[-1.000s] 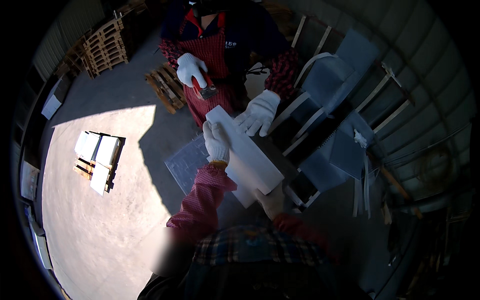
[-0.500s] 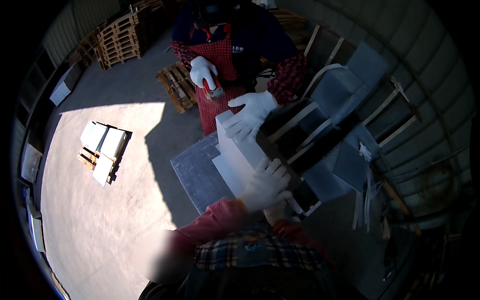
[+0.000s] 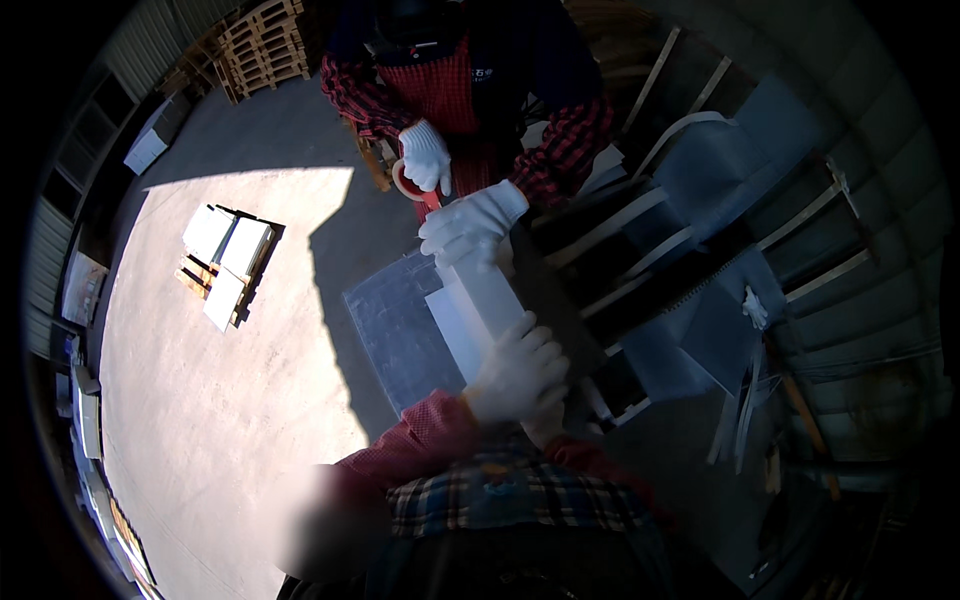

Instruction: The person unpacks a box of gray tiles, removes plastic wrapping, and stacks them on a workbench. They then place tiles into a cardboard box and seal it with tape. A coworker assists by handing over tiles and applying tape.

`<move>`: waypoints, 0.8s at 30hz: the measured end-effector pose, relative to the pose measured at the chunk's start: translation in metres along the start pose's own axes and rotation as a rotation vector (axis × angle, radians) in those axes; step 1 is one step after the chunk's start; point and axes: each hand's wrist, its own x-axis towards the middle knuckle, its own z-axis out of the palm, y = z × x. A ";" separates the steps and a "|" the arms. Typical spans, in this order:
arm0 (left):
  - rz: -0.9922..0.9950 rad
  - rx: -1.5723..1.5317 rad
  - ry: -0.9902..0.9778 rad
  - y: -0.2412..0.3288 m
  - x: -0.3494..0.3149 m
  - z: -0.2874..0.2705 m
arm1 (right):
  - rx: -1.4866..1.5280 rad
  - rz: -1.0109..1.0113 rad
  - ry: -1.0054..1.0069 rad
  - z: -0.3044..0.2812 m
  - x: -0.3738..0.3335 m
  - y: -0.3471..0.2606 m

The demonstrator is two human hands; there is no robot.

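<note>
A long, pale, box-shaped pack [image 3: 482, 292] stretches away from me on a dark worktable [image 3: 375, 320]. Over its near end bend the fingers of my left hand [image 3: 516, 372], in a white glove, pressed against the pack. Just below it is my right hand [image 3: 545, 424], also gloved; its fingers are mostly hidden behind the left. Facing me, a co-worker in a red checked apron has one gloved hand [image 3: 475, 222] laid over the far end. The co-worker's other hand [image 3: 427, 157] grips a red tape dispenser [image 3: 431, 198] close to that end.
A white sheet [image 3: 452, 325] lies along the pack's left side. Right of the table are grey slabs [image 3: 705, 165] on a slatted rack. A pallet with white slabs [image 3: 240, 248] sits on the sunlit floor at left. Stacked wooden pallets [image 3: 265, 45] stand at the back left.
The co-worker's tape dispenser has come down to the pack's far end, and the co-worker's other hand has shifted left onto that end. My hands stay at the near end.
</note>
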 end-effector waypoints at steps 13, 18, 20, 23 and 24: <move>-0.243 0.036 -0.123 0.015 -0.001 -0.006 | 0.085 0.362 -0.499 -0.012 0.074 0.065; -0.309 0.077 -0.056 0.013 0.006 0.001 | 0.536 0.773 -0.640 -0.025 0.101 0.069; -0.366 0.079 -0.060 0.015 0.007 0.002 | 0.645 0.817 -0.736 -0.025 0.101 0.062; -0.484 0.103 -0.066 0.022 0.005 0.005 | 0.868 0.714 -0.929 -0.042 0.074 0.011; -0.532 0.138 -0.066 0.028 0.002 0.007 | 1.089 0.701 -0.991 -0.055 0.053 -0.027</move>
